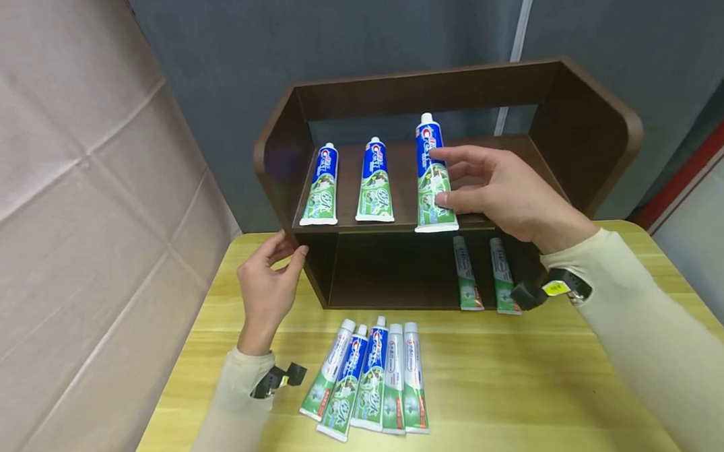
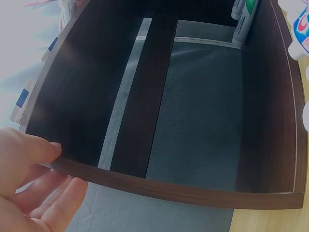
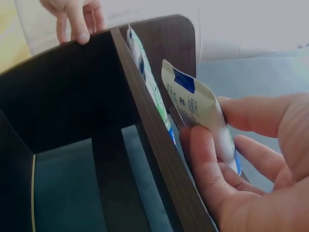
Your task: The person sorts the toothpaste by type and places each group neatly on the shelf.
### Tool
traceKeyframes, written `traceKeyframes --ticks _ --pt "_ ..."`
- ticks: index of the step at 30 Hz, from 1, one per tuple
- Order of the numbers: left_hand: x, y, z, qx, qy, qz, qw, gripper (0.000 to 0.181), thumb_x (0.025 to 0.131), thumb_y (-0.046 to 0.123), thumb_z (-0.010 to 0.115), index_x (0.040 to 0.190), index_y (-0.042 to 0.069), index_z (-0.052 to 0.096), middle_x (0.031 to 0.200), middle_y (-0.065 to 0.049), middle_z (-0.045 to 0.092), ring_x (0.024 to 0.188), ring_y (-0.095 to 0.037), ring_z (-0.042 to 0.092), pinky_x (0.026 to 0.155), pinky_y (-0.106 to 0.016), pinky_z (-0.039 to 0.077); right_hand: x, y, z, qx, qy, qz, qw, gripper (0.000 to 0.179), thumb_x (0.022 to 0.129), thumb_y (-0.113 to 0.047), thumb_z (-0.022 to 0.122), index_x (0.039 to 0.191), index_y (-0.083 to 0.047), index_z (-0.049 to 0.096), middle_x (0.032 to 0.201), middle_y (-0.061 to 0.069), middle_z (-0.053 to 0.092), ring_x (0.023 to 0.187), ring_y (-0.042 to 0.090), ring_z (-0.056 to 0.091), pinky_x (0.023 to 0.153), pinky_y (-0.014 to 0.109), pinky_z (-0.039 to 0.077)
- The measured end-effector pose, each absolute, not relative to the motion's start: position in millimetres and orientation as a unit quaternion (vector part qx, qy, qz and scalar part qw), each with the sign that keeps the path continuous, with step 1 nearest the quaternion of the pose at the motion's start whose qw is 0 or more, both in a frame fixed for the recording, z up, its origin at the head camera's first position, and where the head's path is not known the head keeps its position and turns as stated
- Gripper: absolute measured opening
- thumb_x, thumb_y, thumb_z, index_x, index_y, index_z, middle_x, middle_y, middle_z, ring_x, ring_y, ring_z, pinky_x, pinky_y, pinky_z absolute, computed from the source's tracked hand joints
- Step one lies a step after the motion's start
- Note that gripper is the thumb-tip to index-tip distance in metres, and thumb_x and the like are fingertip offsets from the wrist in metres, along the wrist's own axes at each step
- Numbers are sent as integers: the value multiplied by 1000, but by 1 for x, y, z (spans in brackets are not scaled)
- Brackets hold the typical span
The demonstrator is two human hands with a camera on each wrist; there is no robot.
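Note:
My right hand (image 1: 506,193) pinches a blue-and-green toothpaste tube (image 1: 430,162) between thumb and fingers, over the upper board of a dark brown shelf (image 1: 402,304). Its white cap points to the back, and its flat crimped end is at the board's front edge. The right wrist view shows the pale back of this tube (image 3: 200,104). At the left, my left hand (image 1: 269,284) grips the front edge of the shelf's side panel, thumb on one face and fingers on the other. Two matching tubes, a left one (image 1: 320,187) and a middle one (image 1: 375,185), lie on the upper board.
Below, two grey-and-green tubes (image 1: 468,275) lie toward the right of the lower compartment. Several more toothpaste tubes (image 1: 369,381), of both designs, lie side by side on the yellow wooden table (image 1: 515,388) in front. Behind the shelf hangs a grey cloth (image 1: 359,30).

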State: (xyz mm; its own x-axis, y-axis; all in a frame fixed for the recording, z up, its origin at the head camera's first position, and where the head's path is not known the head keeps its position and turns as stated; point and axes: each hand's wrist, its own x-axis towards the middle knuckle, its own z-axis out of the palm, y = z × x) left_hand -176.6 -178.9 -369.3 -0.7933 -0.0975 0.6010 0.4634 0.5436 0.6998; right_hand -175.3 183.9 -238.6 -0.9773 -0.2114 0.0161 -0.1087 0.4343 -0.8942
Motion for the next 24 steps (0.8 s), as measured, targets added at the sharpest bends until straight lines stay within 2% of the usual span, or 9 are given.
traceKeyframes --ticks 8,12,15,20,24 --pt "-176 -179 -372 -109 -830 -457 301 36 91 12 84 126 8 77 111 -13 81 97 -30 80 75 -41 66 -192 187 -238 -88 854 -509 57 68 96 -25 80 157 -31 51 141 11 61 122 27 61 88 21 61" --pt "-176 -179 -372 -109 -830 -457 302 35 91 12 84 125 8 77 110 -13 81 96 -30 80 75 -40 66 -199 187 -238 -88 867 -486 63 69 95 -30 81 157 -33 52 143 10 59 124 28 59 90 23 60" --pt "-176 -179 -371 -108 -828 -459 303 35 91 11 83 125 7 77 110 -13 81 96 -30 80 75 -36 65 -202 187 -237 -94 885 -451 66 68 94 -35 81 156 -35 52 144 9 58 124 29 56 92 30 59" --pt "-175 -179 -368 -108 -826 -461 306 36 91 12 84 126 7 77 110 -14 81 96 -30 80 75 -30 63 -205 186 -232 -119 909 -392 72 67 96 -41 78 157 -35 52 141 9 59 117 29 54 90 39 56" --pt "-176 -178 -369 -110 -827 -460 304 35 91 12 83 126 7 77 110 -14 81 97 -31 80 75 -37 65 -205 185 -230 -122 914 -379 82 65 97 -39 77 158 -33 51 137 10 58 111 29 53 86 37 55"
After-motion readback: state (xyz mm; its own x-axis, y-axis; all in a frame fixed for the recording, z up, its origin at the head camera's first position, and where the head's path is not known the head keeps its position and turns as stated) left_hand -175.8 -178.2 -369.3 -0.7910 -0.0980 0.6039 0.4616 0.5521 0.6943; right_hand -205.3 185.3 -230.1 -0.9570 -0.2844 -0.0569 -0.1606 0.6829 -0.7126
